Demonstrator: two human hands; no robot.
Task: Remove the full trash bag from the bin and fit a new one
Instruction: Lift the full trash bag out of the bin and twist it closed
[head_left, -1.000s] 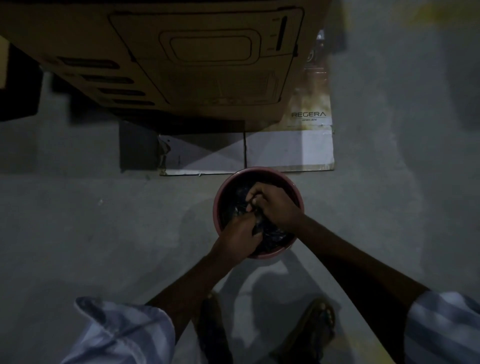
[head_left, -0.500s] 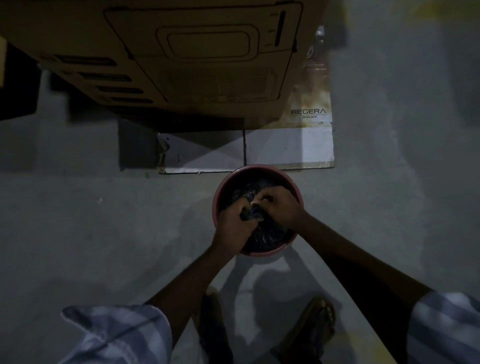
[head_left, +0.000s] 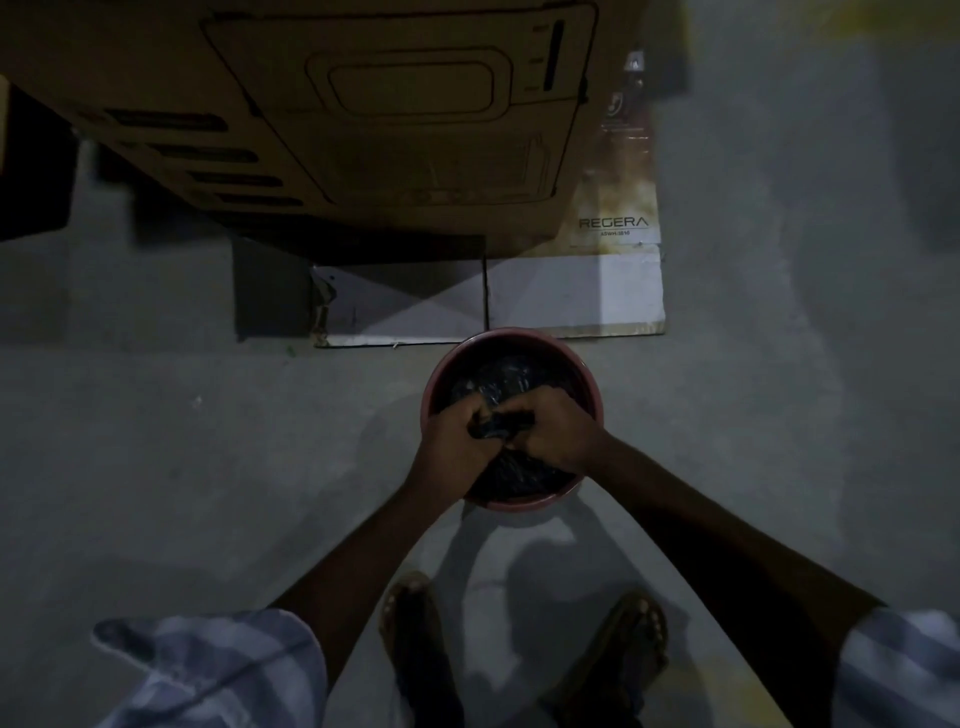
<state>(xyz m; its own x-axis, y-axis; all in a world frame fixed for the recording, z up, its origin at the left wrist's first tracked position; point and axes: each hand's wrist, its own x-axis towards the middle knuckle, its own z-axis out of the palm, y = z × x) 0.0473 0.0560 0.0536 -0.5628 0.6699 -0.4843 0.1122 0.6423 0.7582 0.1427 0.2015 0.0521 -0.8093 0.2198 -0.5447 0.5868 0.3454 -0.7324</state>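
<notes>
My hands have drawn together over the middle of the bin (head_left: 511, 340): my left hand (head_left: 457, 441) and right hand (head_left: 558, 434) are both fisted tight on the gathered neck of the black trash bag (head_left: 501, 428), which sits inside the bin. Both forearms reach down over the floor (head_left: 156, 441). A cardboard box (head_left: 363, 130) stands just behind.

You can read one brand word, "REGERA", in dark capital letters on the flattened pale carton (head_left: 618, 223) that lies on the floor under the big brown cardboard box (head_left: 363, 114). Just beneath that word there is a smaller line of letters and digits that looks like a model code, but it is too small and blurred for you to read with certainty. The brown box carries only a line drawing of an appliance and no legible words.
</notes>
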